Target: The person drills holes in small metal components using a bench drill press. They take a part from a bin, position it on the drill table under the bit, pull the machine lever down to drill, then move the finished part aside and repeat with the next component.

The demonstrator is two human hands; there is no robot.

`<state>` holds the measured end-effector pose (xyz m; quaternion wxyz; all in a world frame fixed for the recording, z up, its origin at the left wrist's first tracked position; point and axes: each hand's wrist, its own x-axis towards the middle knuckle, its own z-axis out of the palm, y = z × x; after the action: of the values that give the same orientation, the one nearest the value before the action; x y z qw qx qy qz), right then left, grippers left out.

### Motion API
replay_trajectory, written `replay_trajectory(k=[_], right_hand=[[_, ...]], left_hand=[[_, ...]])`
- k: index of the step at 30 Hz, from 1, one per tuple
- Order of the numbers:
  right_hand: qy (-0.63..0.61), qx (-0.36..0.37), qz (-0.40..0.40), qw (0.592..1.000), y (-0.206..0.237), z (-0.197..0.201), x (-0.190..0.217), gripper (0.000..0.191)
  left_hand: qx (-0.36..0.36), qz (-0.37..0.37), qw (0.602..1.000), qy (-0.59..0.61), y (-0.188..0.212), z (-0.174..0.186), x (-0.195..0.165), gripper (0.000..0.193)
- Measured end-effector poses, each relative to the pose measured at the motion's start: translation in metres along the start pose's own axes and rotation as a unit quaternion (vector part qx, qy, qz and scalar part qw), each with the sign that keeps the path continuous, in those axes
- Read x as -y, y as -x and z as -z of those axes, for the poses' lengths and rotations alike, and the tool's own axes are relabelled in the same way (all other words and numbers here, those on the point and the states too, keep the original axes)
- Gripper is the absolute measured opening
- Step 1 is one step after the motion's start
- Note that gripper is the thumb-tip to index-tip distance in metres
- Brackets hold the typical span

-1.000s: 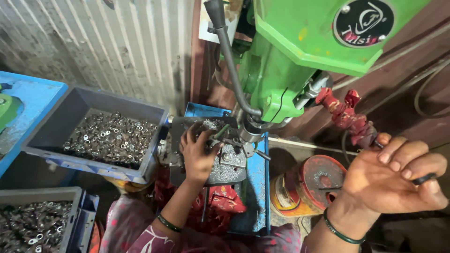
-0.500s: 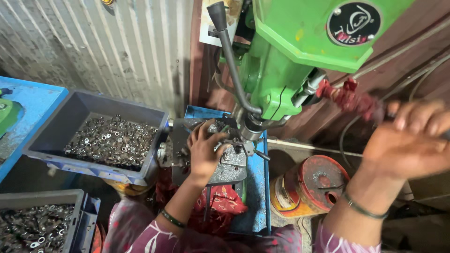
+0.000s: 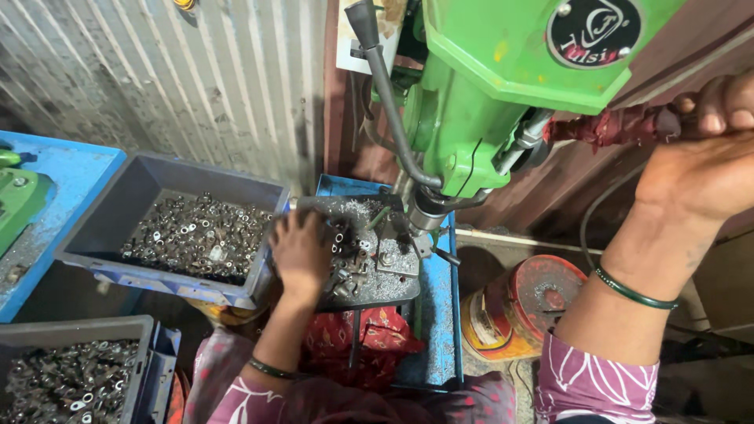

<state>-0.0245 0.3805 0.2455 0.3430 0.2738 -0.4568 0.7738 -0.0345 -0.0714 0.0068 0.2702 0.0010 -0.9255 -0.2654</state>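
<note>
A green drill press (image 3: 503,86) stands over a small metal work table (image 3: 389,286) strewn with small metal parts and shavings. My left hand (image 3: 302,251) lies on the table's left side, fingers down among the loose parts (image 3: 345,263). My right hand (image 3: 703,169) is raised at the upper right, closed around the red cloth-wrapped feed handle (image 3: 609,126) of the press. The spindle (image 3: 428,212) hangs just above a small fixture (image 3: 397,255) on the table.
A grey bin (image 3: 118,228) with several small metal parts sits left of the table. A second grey bin (image 3: 141,330) of parts is at the lower left. An orange round tin (image 3: 522,306) stands at the lower right. Corrugated sheet wall is behind.
My right hand has risen and closed on the feed handle, lifting it. My left hand has slid left across the work table, away from the fixture under the spindle.
</note>
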Motion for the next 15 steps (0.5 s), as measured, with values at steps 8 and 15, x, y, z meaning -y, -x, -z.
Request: replay_trajectory(k=[8,15], right_hand=[[0.011,-0.011,0.002,1.000,-0.001,0.001,0.004,0.037],[0.010,-0.014,0.001,1.000,-0.001,-0.001,0.002,0.037]], left_hand=[[0.079,-0.011,0.996,-0.030,0.000,-0.028,-0.003,0.033],[0.158,0.160,0.826,0.517,0.010,-0.036,-0.020,0.026]])
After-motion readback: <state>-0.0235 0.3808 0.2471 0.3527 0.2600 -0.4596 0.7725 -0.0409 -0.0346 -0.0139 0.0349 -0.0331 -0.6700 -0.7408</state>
